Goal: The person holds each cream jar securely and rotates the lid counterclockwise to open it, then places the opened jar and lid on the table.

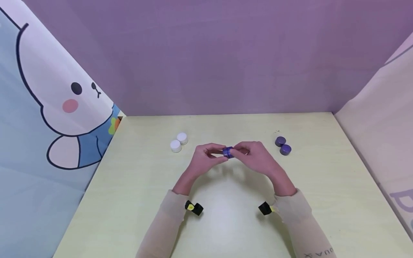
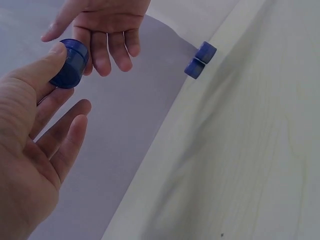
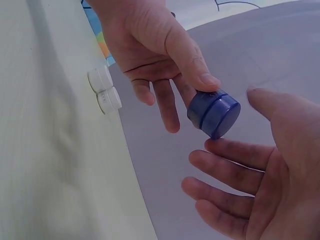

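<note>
Above the pale yellow table [image 1: 226, 229] walled in purple, left-hand fingers [image 3: 200, 75] pinch a blue cap [image 1: 227, 152]; right-hand fingers [image 2: 107, 50] extended.

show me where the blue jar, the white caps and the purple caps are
blue jar [image 3: 214, 114], right wrist view, on its side wall
white caps [image 1: 179, 142], head view, between the two tops
purple caps [image 1: 283, 145], head view, where the pair touch

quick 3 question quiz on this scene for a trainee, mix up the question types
1. True or false: the white caps lie on the side of the person's right hand.
2. Which hand pinches the blue jar? A. left hand B. right hand C. neither
3. Fill in: apart from the one in hand, ___ purple jars sit on the table.

Key: 1. false, they lie on the left. 2. A, the right hand's fingers are spread beside it. 3. two.
</note>
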